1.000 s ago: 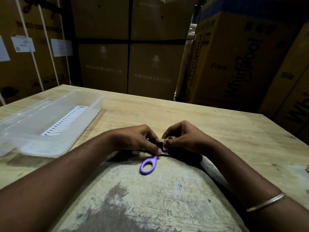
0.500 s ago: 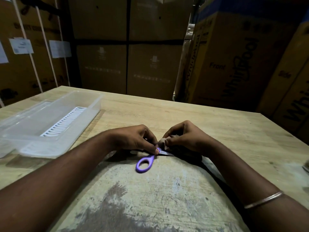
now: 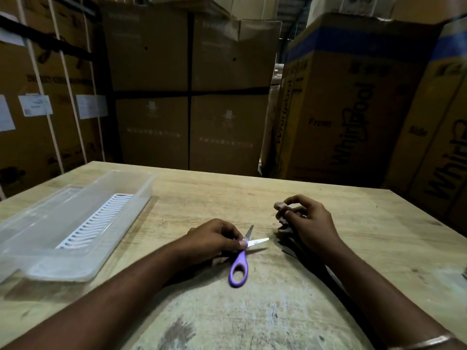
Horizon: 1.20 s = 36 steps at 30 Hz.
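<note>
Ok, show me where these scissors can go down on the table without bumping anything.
Bare wood lies along the far edge of the table, between the clear bin and the right hand. The worn patch between both forearms, nearer than the scissors, is free too. Crowded: the gap from left hand to right hand, where the blades stand open.
</note>
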Each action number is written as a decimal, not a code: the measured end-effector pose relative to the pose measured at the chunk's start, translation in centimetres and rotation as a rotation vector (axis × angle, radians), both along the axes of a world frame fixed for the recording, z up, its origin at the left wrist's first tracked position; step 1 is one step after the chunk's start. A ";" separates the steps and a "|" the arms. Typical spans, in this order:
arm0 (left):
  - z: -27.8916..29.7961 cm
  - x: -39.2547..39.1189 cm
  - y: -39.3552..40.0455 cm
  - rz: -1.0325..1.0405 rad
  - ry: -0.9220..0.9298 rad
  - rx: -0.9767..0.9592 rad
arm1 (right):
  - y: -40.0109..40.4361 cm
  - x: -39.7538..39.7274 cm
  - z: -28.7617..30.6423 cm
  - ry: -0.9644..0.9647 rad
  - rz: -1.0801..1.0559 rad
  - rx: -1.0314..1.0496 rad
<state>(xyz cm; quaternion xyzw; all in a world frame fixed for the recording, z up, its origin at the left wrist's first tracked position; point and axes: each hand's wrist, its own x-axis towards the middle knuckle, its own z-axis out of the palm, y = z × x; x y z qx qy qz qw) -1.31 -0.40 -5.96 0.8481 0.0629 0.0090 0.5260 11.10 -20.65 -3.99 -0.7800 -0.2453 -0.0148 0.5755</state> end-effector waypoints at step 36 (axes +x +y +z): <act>0.0 0.3 -2.1 0.356 -0.014 0.401 | 2.9 -3.2 -1.4 -0.678 0.329 -0.587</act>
